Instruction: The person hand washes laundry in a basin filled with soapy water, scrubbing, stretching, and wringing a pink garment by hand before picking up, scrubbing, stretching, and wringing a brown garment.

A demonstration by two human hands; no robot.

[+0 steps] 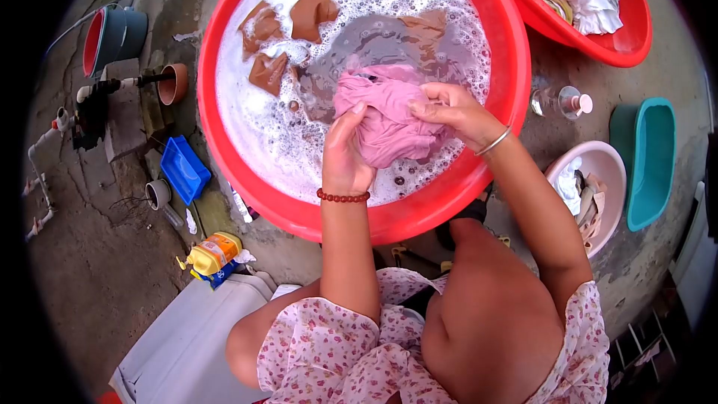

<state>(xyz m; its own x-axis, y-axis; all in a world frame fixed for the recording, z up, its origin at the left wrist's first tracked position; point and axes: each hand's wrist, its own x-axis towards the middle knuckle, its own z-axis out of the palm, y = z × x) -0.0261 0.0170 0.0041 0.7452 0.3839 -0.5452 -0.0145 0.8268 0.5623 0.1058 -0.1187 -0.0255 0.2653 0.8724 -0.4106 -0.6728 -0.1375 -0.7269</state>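
Observation:
A wet, bunched pink garment [393, 116] is held between my two hands, just over the soapy water in a big red basin [516, 52]. My left hand [348, 146] grips its left side, thumb on top, with a red bead bracelet at the wrist. On the garment's right edge, my right hand [456, 112] pinches the cloth between thumb and fingers; a silver bangle circles that wrist. Brown cloth [314, 15] pokes through the foam at the upper left of the basin. More brown cloth [426, 30] lies under the water behind the garment.
Another red basin [636, 37] with white laundry stands at upper right. To the right are a clear bottle [557, 102], a pale pink basin [617, 187] with clothes and a teal tub [662, 164]. On the left lie a blue tray [185, 168] and a yellow detergent bottle [215, 254].

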